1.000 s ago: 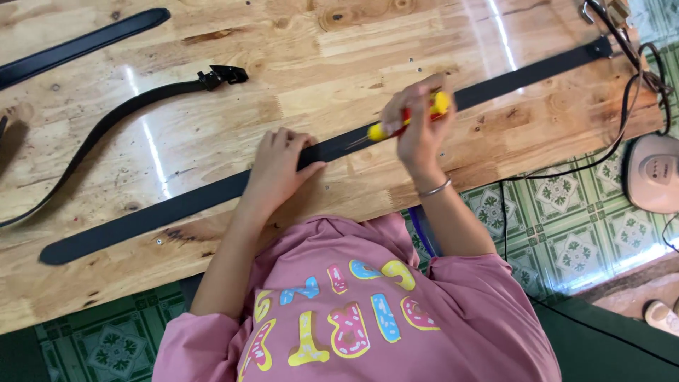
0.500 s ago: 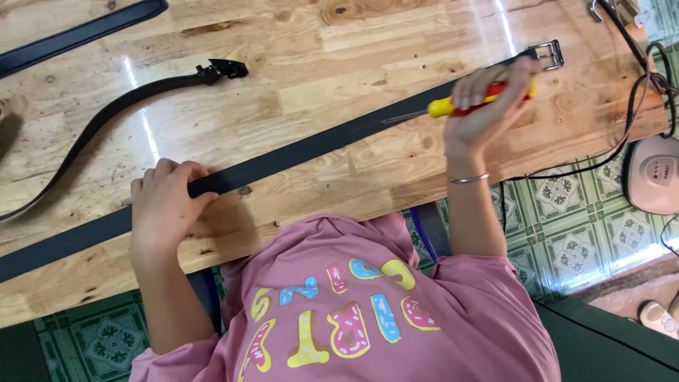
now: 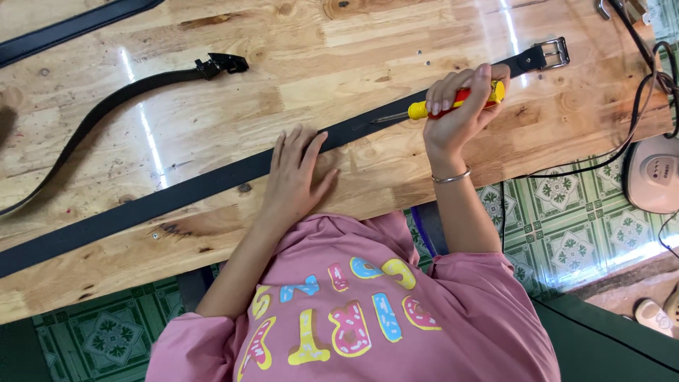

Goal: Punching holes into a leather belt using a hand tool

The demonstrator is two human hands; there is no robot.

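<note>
your left hand (image 3: pixel 297 173) lies flat and open on the long black belt (image 3: pixel 177 198) across the wooden table (image 3: pixel 318 64). your right hand (image 3: pixel 460 106) is closed around a yellow-and-red screwdriver (image 3: pixel 424 110), tip on the belt.

Long black belt (image 3: pixel 177 198): far end cut off at left edge; mid-section hidden under left hand (image 3: pixel 297 177); screwdriver (image 3: pixel 453 102) handle mostly covered by right hand (image 3: pixel 460 106); second belt (image 3: pixel 71 28) cropped at top-left corner; white device (image 3: pixel 654 177) cut by right edge.

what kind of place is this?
Likely a small leather-belt workshop: long black belt with a silver buckle across a wooden workbench, yellow-and-red-handled screwdriver in the right hand, another black belt nearby.
</note>
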